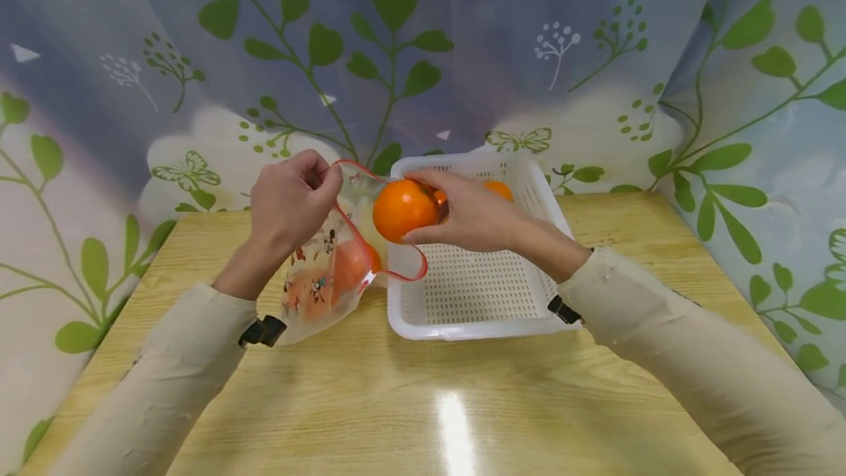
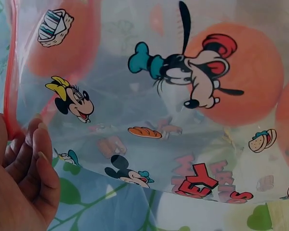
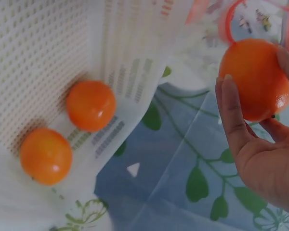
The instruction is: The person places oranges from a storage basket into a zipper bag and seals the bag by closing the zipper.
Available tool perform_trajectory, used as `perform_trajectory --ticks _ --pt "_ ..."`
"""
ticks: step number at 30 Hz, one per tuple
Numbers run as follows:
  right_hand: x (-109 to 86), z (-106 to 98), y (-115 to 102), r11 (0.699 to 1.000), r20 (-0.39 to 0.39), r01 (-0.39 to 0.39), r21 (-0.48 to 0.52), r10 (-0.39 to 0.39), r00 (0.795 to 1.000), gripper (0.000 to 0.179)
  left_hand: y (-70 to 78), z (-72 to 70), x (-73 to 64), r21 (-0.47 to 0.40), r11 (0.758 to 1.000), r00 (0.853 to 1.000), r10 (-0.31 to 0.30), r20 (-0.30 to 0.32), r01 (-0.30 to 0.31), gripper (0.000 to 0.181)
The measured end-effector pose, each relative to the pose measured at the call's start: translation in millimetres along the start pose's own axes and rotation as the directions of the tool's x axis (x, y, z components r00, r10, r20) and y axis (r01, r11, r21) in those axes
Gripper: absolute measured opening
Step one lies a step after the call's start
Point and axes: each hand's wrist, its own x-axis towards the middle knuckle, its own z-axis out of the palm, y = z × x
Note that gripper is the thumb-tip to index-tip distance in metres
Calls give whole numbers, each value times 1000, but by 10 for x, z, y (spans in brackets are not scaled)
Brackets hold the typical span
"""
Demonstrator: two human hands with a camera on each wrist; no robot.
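Note:
My right hand [image 1: 472, 213] grips an orange [image 1: 405, 210] above the left side of a white plastic basket [image 1: 482, 329], close to the mouth of a bag. The bag [image 1: 340, 314] is clear plastic with red edging and cartoon prints. My left hand [image 1: 291, 193] pinches its red rim and holds the mouth open. Through the bag's wall in the left wrist view, several round orange fruits, such as this orange [image 2: 241, 106], show inside. Two smaller oranges lie in the basket in the right wrist view, one orange [image 3: 90, 106] beside another orange [image 3: 46, 156].
Bag and basket stand side by side on a light wooden table [image 1: 370, 402]. Behind it hangs a cloth [image 1: 476, 72] printed with green leaves and butterflies, reaching down both sides. The basket's raised rim [image 1: 555, 197] runs below my right forearm.

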Motion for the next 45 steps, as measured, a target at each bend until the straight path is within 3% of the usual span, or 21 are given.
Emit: perform_trajectory --ticks 5,8,15,18,24,28,36,45 --pt "16 13 -81 991 -64 22 134 -14 998 80 -13 -17 44 23 1000 1000 11 -26 -10 25" --pt "48 7 -119 987 -74 30 159 -18 997 81 -23 -50 94 24 1000 999 4 -33 -3 25" --pt "153 116 -86 998 7 -31 49 31 1000 84 -26 -52 123 -3 1000 999 28 39 -28 24" --pt "154 183 -71 997 1 -68 -23 68 998 83 -25 -16 92 -15 999 999 31 42 -31 24" --pt "90 317 -126 975 -38 -52 -218 44 998 79 -10 41 53 -2 999 998 49 47 -49 25" --pt "89 366 -147 963 -12 -28 -270 26 1000 80 10 66 36 -2 996 996 88 34 -88 25" --pt "134 346 -101 980 144 -89 -177 115 983 80 49 90 30 9 992 992 126 33 -126 26" --pt "149 361 -35 998 181 -12 -65 23 983 71 38 84 15 20 992 991 124 46 -125 26"
